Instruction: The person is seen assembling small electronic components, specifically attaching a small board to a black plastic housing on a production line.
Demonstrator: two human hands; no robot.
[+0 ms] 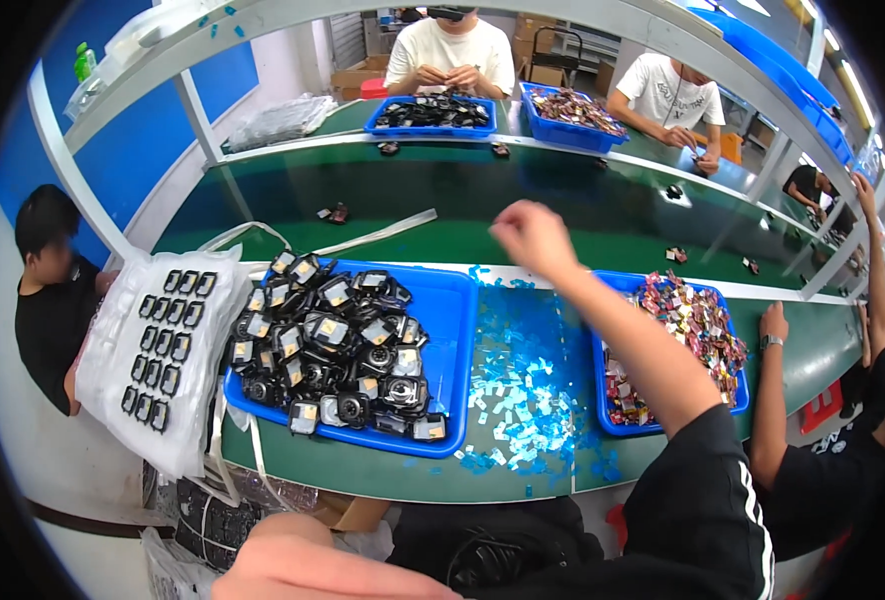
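My right hand [531, 237] reaches out over the green belt, its fingers curled together. Whatever lies between the fingertips, if anything, is too small to make out. Below that arm stands a blue tray [599, 400] heaped with small red and gold electronic parts [678, 335]. My left hand [263, 560] is low at the bottom edge, and its fingers do not show. The nearest thing ahead of it is a blue tray [453, 340] piled with black-cased modules [328, 330] that carry silvery square faces.
Blue and white film scraps [523, 400] litter the table between the trays. At left, a white padded sheet [113, 350] bears rows of black modules. A pale strap [383, 230] and loose parts [338, 213] lie on the belt. Co-workers sit opposite and at right; another person stands left.
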